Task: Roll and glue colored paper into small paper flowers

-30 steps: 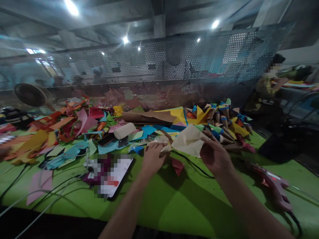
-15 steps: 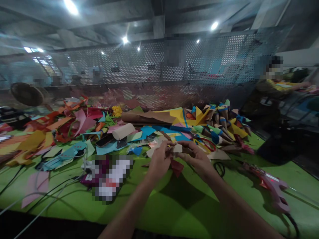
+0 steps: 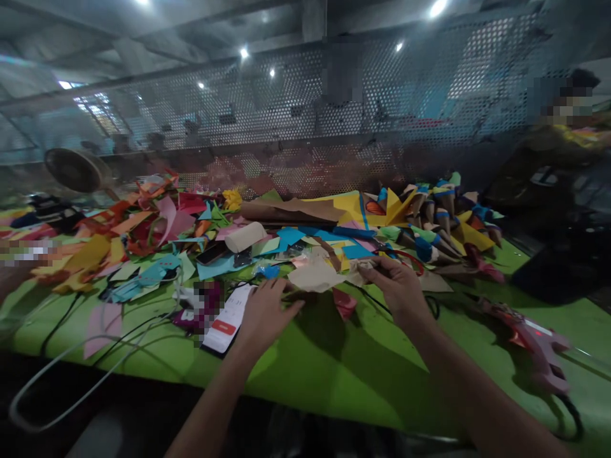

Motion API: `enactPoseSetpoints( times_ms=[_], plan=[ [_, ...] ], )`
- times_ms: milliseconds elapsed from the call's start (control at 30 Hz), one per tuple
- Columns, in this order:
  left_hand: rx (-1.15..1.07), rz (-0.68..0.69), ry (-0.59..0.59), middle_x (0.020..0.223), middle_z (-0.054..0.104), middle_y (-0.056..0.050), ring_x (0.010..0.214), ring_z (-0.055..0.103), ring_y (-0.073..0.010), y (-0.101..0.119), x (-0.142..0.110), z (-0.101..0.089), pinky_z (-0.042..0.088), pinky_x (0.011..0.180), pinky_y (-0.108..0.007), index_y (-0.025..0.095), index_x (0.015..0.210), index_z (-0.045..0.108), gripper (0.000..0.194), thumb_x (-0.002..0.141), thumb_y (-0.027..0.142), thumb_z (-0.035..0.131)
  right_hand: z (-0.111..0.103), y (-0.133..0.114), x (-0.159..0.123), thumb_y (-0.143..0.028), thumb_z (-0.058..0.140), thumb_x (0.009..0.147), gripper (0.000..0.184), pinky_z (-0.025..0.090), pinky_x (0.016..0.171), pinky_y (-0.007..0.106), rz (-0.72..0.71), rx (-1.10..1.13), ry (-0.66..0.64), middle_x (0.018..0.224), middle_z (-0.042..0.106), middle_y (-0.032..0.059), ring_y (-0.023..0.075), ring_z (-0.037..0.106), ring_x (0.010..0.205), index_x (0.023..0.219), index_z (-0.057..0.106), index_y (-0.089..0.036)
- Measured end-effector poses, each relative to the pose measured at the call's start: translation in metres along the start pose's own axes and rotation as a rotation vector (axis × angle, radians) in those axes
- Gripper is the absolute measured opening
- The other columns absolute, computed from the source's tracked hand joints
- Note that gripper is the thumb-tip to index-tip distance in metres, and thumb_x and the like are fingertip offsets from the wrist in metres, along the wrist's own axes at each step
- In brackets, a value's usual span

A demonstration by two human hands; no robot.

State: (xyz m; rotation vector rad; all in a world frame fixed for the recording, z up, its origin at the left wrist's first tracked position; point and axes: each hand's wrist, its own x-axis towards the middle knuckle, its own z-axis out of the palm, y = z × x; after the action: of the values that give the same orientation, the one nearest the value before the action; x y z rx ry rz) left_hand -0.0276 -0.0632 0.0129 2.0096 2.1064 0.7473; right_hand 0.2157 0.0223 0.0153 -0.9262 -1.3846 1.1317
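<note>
My right hand (image 3: 394,283) pinches a small cream piece of paper (image 3: 359,273), crumpled in look, between thumb and fingers. To the left, my left hand (image 3: 270,312) is open above the green table (image 3: 334,375), fingers stretched forward and thumb apart. Its side overlaps the edge of a phone (image 3: 228,321) with a lit white screen; whether they touch I cannot tell. A larger cream paper piece (image 3: 315,278) lies between the hands, close to the pinched one. Just below it is a dark red paper scrap (image 3: 344,304).
A pink glue gun (image 3: 537,346) with a black cord lies at the right. Coloured paper scraps (image 3: 165,222) pile up along the back, with paper cones (image 3: 436,216) at back right. Cables (image 3: 114,375) loop over the left front edge. A person (image 3: 548,159) works at far right.
My hands were together around a pale piece; now they have parted. The left moved left and opened, while the right moved right with a cream piece. The camera view has shifted.
</note>
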Motion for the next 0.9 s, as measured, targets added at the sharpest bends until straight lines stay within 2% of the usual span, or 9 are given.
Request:
enactPoseSetpoints(
  times_ms=[167, 233, 300, 367, 433, 533, 600, 733, 900],
  plan=[
    [0.224, -0.002, -0.186, 0.130, 0.061, -0.013, 0.122, 0.054, -0.0342, -0.001, -0.002, 0.014, 0.041, 0.099, -0.049, 0.020, 0.128, 0.054, 0.046, 0.083, 0.023, 0.062, 0.005, 0.001, -0.003, -0.046, 0.081, 0.068, 0.030, 0.050, 0.059, 0.029, 0.016, 0.050, -0.017, 0.074, 0.071, 0.0019, 0.0163, 0.061, 0.064, 0.082, 0.075, -0.020],
    [0.261, 0.029, -0.230, 0.133, 0.058, -0.014, 0.123, 0.052, -0.0353, 0.002, 0.003, 0.017, 0.040, 0.099, -0.050, 0.018, 0.127, 0.054, 0.044, 0.083, 0.018, 0.057, 0.006, 0.001, -0.004, -0.046, 0.082, 0.067, 0.030, 0.051, 0.060, 0.029, 0.015, 0.055, -0.024, 0.075, 0.072, 0.0027, 0.0173, 0.062, 0.066, 0.082, 0.075, -0.021],
    [0.230, 0.051, -0.248, 0.129, 0.059, -0.015, 0.121, 0.052, -0.0350, 0.003, 0.007, 0.018, 0.040, 0.099, -0.049, 0.016, 0.116, 0.058, 0.035, 0.081, 0.014, 0.055, 0.006, 0.001, -0.003, -0.045, 0.082, 0.067, 0.029, 0.052, 0.061, 0.030, 0.010, 0.059, -0.027, 0.075, 0.073, 0.0029, 0.0176, 0.062, 0.066, 0.081, 0.076, -0.021],
    [0.069, 0.045, -0.241, 0.121, 0.062, -0.014, 0.115, 0.055, -0.0323, 0.001, 0.008, 0.016, 0.041, 0.096, -0.046, 0.016, 0.109, 0.058, 0.030, 0.080, 0.013, 0.055, 0.005, 0.000, -0.003, -0.044, 0.081, 0.067, 0.028, 0.052, 0.062, 0.029, 0.003, 0.068, -0.022, 0.075, 0.073, 0.0026, 0.0173, 0.063, 0.067, 0.082, 0.076, -0.021],
    [-0.212, 0.038, -0.245, 0.114, 0.063, -0.011, 0.108, 0.057, -0.0277, -0.001, 0.005, 0.011, 0.044, 0.093, -0.041, 0.018, 0.109, 0.055, 0.029, 0.081, 0.015, 0.057, 0.004, -0.001, -0.002, -0.044, 0.082, 0.068, 0.027, 0.053, 0.063, 0.029, -0.005, 0.086, -0.012, 0.076, 0.073, 0.0019, 0.0169, 0.063, 0.068, 0.083, 0.076, -0.022],
    [-0.610, 0.064, -0.297, 0.109, 0.061, -0.006, 0.103, 0.056, -0.0217, -0.003, -0.001, 0.002, 0.044, 0.093, -0.034, 0.019, 0.111, 0.050, 0.032, 0.081, 0.021, 0.061, 0.003, -0.004, -0.002, -0.042, 0.083, 0.069, 0.027, 0.056, 0.069, 0.031, -0.021, 0.125, -0.007, 0.080, 0.074, 0.0020, 0.0174, 0.065, 0.072, 0.087, 0.076, -0.023],
    [-0.769, 0.068, -0.327, 0.106, 0.058, -0.003, 0.102, 0.054, -0.0190, -0.003, -0.003, -0.002, 0.043, 0.094, -0.032, 0.020, 0.111, 0.049, 0.033, 0.081, 0.024, 0.063, 0.003, -0.006, -0.003, -0.040, 0.083, 0.069, 0.027, 0.057, 0.074, 0.032, -0.037, 0.161, 0.000, 0.084, 0.075, 0.0020, 0.0177, 0.066, 0.075, 0.089, 0.076, -0.024],
    [-0.913, 0.039, -0.314, 0.107, 0.057, -0.001, 0.104, 0.052, -0.0174, 0.007, 0.000, 0.002, 0.042, 0.098, -0.030, 0.022, 0.113, 0.052, 0.032, 0.083, 0.028, 0.062, 0.005, -0.010, -0.007, -0.038, 0.083, 0.071, 0.028, 0.057, 0.077, 0.031, -0.075, 0.202, 0.035, 0.088, 0.074, 0.0013, 0.0170, 0.067, 0.079, 0.094, 0.075, -0.025],
    [-0.853, 0.076, -0.273, 0.113, 0.060, -0.002, 0.105, 0.054, -0.0193, 0.035, 0.015, 0.011, 0.043, 0.094, -0.030, 0.022, 0.121, 0.052, 0.040, 0.083, 0.029, 0.063, 0.005, -0.017, -0.014, -0.035, 0.081, 0.073, 0.023, 0.056, 0.072, 0.028, -0.149, 0.190, 0.099, 0.083, 0.071, 0.0000, 0.0157, 0.065, 0.075, 0.089, 0.070, -0.025]
  ],
)
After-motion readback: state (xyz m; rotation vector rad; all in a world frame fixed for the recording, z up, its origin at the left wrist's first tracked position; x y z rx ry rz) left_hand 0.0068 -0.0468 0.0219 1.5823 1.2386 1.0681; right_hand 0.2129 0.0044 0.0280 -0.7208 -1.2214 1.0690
